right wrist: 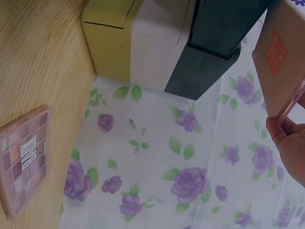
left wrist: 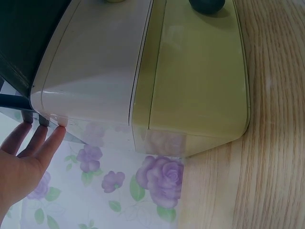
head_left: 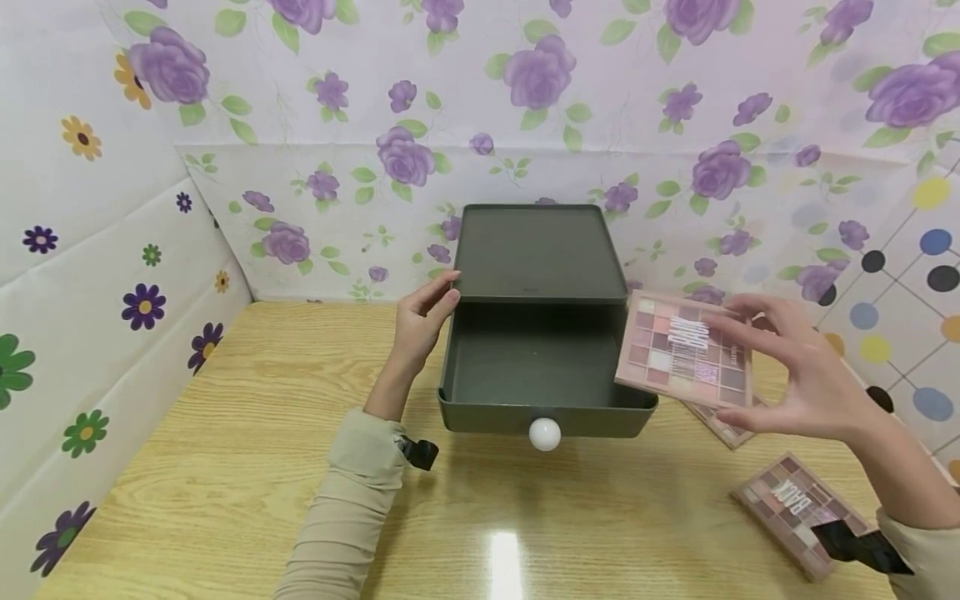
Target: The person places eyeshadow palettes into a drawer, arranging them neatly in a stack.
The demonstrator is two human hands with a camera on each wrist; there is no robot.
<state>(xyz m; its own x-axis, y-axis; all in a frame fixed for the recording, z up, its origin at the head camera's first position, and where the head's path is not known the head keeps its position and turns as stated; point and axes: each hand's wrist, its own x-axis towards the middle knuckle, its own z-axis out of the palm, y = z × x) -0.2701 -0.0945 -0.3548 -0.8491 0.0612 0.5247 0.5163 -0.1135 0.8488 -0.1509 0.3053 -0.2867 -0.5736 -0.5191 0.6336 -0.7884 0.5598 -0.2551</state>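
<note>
Palette [head_left: 684, 352] (pinkish) in right hand [head_left: 820, 377]

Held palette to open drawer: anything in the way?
Nothing visible stands over the open front of the drawer. The right hand holds the palette at the drawer's right, overlapping that side in the head view; that side's rim is likely the only edge to clear. The cabinet top covers what lies behind the opening.

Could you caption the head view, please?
Right hand holds a palette by the open drawer; left hand touches the cabinet.
</note>
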